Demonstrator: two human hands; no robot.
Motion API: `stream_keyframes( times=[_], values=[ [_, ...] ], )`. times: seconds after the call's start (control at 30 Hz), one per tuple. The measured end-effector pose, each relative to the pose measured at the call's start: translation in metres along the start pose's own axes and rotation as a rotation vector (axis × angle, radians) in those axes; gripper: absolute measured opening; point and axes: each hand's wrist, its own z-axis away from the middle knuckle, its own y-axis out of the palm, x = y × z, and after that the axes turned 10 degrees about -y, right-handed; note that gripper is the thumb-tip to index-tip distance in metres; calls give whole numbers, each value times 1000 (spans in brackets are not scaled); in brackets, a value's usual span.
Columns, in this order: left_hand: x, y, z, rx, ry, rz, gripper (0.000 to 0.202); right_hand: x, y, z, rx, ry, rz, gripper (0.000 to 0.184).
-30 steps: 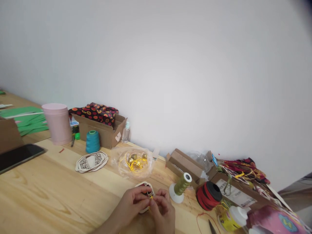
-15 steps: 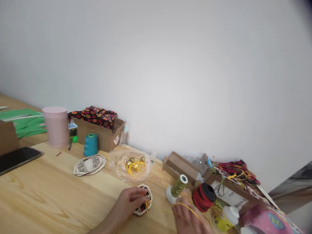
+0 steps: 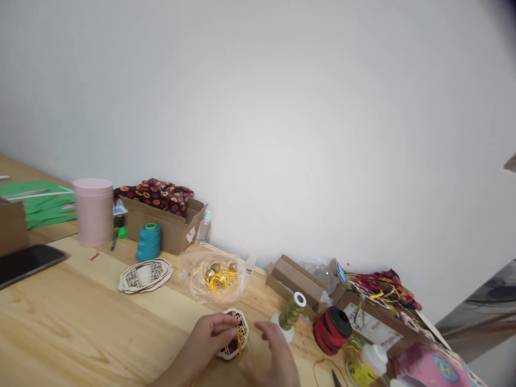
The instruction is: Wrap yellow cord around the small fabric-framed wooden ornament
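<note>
My left hand (image 3: 209, 337) is closed on a small wooden lattice ornament (image 3: 237, 333) with red fabric and a yellow cord on it, held just above the wooden table (image 3: 80, 322). My right hand (image 3: 274, 357) hovers beside it on the right, blurred by motion, fingers loosely curled; nothing shows in it. An olive thread spool (image 3: 291, 314) on a white base leans just behind my right hand, and a red cord spool (image 3: 331, 329) lies right of that.
A plastic bag of gold bells and yellow cord (image 3: 215, 275), a stack of wooden lattice pieces (image 3: 145, 274), a teal thread cone (image 3: 148, 242), a pink cup (image 3: 93, 212), cardboard boxes (image 3: 165, 223) with patterned fabric, a phone (image 3: 28, 260), a glue bottle (image 3: 365, 365), scissors tips (image 3: 335, 378).
My right hand swung out to the right with the yellow cord, then came back beside the ornament. My left hand kept hold of the ornament. The view drifted slightly.
</note>
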Motion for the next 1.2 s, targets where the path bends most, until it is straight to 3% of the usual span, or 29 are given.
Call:
stream_keyframes(
  times=[0.1, 0.2, 0.37, 0.67, 1.03, 1.2],
  values=[
    [-2, -2, 0, 10, 23, -3, 24, -12, 28, -5, 59, 116, 78, 26],
    [-1, -3, -1, 18, 40, 4, 22, -14, 36, -4, 80, 212, -33, 5],
    [2, -2, -3, 41, 30, 15, 24, -14, 29, -11, 73, 338, -300, 18],
    [-1, -3, -5, 60, 26, -67, 25, -17, 34, -16, 98, 346, -470, 26],
    [-23, 2, -4, 87, -58, -255, 18, -28, 33, -10, 66, 351, -468, 21],
    [-21, 7, -8, 116, -86, -303, 21, -28, 32, -9, 36, 354, -464, 20]
  ],
)
